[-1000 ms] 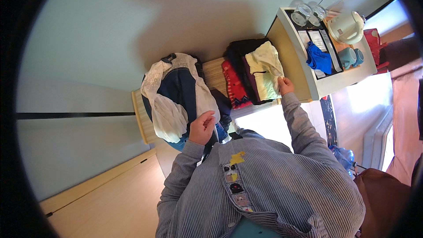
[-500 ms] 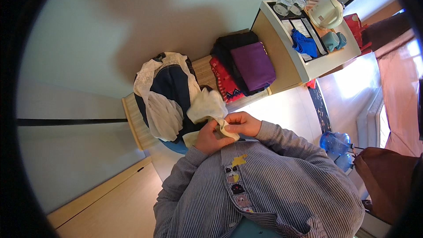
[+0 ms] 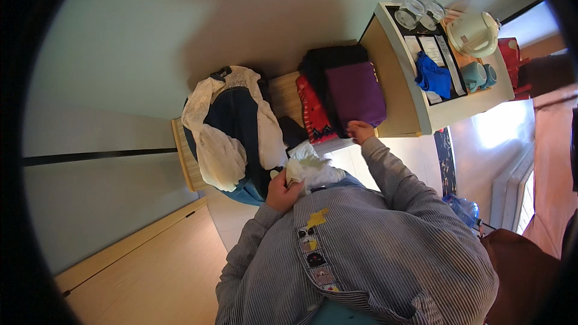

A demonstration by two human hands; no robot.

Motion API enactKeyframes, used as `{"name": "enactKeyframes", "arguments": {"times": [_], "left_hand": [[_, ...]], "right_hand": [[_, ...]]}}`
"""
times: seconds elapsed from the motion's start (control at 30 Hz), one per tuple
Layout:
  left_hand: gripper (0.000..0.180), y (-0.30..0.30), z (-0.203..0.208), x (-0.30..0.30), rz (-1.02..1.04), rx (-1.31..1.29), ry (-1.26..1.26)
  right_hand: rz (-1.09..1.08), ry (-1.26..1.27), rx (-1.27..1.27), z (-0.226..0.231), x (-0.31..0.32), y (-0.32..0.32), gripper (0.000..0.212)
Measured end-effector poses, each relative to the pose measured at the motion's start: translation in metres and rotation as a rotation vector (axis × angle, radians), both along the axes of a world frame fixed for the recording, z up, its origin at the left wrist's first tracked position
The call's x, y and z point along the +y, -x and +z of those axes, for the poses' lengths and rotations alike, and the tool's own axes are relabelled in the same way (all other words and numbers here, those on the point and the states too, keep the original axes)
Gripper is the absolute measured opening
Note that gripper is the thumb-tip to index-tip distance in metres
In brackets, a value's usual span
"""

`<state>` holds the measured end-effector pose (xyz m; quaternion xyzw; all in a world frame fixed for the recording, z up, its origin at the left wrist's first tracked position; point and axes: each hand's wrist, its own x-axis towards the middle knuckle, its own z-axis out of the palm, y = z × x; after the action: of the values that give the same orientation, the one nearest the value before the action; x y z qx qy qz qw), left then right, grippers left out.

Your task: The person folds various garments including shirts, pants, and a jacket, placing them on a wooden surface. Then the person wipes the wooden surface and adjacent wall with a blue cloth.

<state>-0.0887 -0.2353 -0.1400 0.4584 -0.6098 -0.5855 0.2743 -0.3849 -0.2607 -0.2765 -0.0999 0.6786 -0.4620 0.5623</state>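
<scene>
Pinched in my left hand (image 3: 283, 194) is a crumpled white cloth item (image 3: 318, 174), bunched in front of my shirt; its exact kind is unclear. My right hand (image 3: 361, 132) is apart from it, at the near edge of a folded purple cloth (image 3: 356, 93). Its fingers are slightly smeared and seem loosely apart, with nothing visible in them. Left of the white item, a cream lacy garment (image 3: 217, 159) lies with dark blue clothing (image 3: 233, 117) on a wooden bench. Beside the purple cloth are folded black fabric (image 3: 328, 57) and red patterned fabric (image 3: 311, 111).
A cabinet (image 3: 400, 105) at the bench's right end bears upturned glasses (image 3: 410, 13), a cream kettle (image 3: 472, 33), teal mugs (image 3: 474, 75) and a blue cloth (image 3: 432, 76). At right are a large water bottle (image 3: 462, 209) and a brown draped thing (image 3: 518, 277).
My right hand has let go of the white item and moved right and away from me, to the purple cloth. My left hand keeps the item, now bunched closer to my body.
</scene>
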Motion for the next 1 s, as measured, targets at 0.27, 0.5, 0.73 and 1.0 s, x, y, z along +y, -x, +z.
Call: {"name": "enactKeyframes", "arguments": {"times": [0.27, 0.5, 0.73, 1.0], "left_hand": [[0.038, 0.040, 0.008, -0.020, 0.250, -0.039, -0.094], [0.066, 0.072, 0.015, -0.039, 0.238, -0.003, 0.045], [0.072, 0.100, 0.024, -0.050, 0.191, -0.037, -0.032], [0.035, 0.093, 0.042, -0.038, 0.011, -0.017, 0.088]], "right_hand": [[-0.615, -0.216, -0.184, -0.056, -0.008, 0.099, 0.015], [-0.225, 0.242, -0.273, 0.065, -0.076, 0.055, 0.017], [0.911, 0.671, -0.253, 0.163, -0.062, -0.019, 0.017], [1.308, 0.691, -0.173, 0.187, -0.063, -0.024, 0.020]]}}
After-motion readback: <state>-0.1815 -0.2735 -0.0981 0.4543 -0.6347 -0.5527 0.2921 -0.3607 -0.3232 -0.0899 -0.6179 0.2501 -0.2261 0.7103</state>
